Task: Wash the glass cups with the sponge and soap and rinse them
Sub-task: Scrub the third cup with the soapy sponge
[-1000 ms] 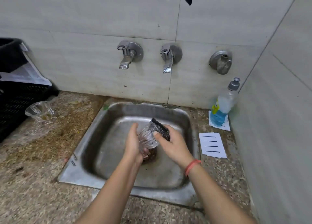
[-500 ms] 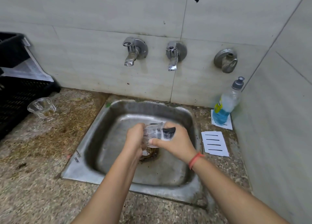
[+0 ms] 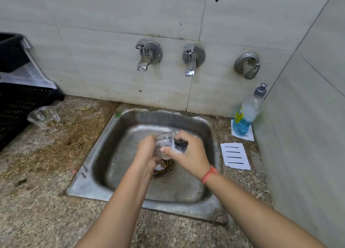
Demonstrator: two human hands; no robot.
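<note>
Glass cup (image 3: pixel 165 143), likely soap-slick and fragile: left hand (image 3: pixel 147 148) is curling fingers round its wall, the surest hold; right hand (image 3: pixel 188 151) is clamping fingers on the sponge (image 3: pixel 180 144).

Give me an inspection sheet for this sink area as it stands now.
Surface: speckled counter, stained brown left of the steel sink; debris round the drain.
Job's things: held cup over the sink; sponge against it; spare cup on the counter, brown dregs inside; soap bottle at the right corner, part full.
Clutter: black crate at left; lined card right of the sink.
Hands: left hand grips the held cup; right hand holds the sponge.
Cables: nothing seen.
Surroundings: tiled walls; taps, no water seen running.
</note>
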